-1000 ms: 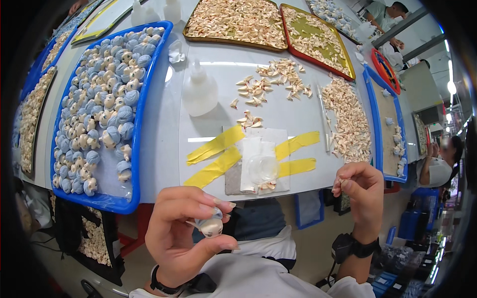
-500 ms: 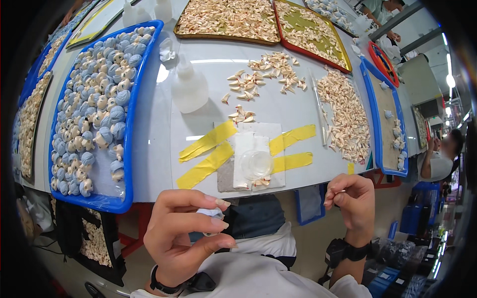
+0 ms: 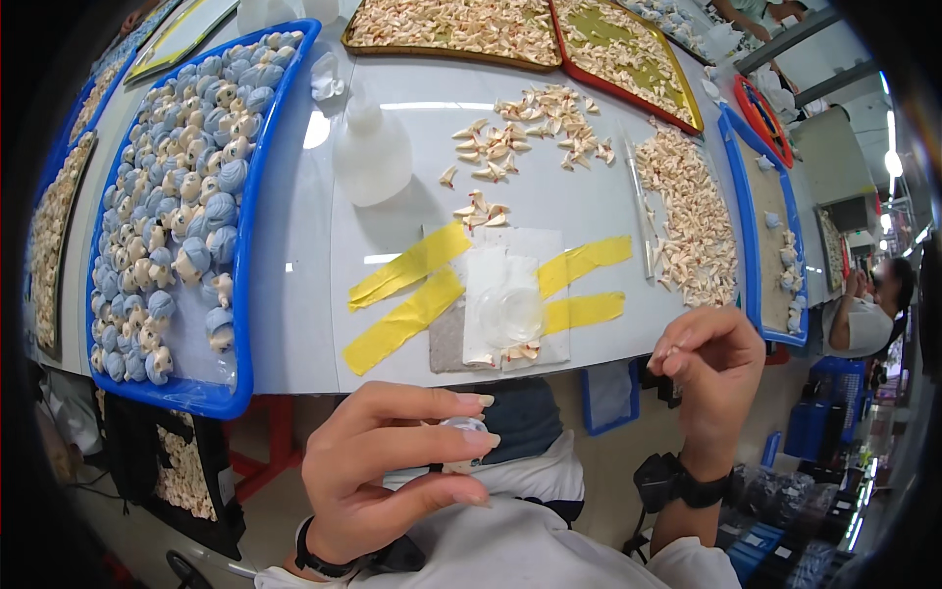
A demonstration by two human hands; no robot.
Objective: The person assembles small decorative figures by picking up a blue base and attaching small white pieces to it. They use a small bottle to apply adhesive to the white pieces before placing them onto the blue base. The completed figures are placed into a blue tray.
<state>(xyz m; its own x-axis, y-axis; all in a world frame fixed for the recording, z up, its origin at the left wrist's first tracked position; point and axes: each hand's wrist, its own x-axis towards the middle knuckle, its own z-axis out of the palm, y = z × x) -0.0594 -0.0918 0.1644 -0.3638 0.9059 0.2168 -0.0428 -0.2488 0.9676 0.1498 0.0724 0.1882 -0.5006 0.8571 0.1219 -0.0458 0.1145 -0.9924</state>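
Four yellow tapes, left hand clamped on one figurine, right hand pinching one tiny bit

Your white worktop spans the middle of the view, glossy enough to mirror the overhead light as a long pale streak and a round bright spot. Below its near edge, on your left, stands a red frame, with pale, shiny floor around it. Low on your right you have blue crates beside clutter too blurred to name. Farther up that side are a grey-green panel, tabletop or partition you can't tell, and slanting grey bars before a whitish surface. White strip lights and a round, glaring lamp shine near the far right rim.
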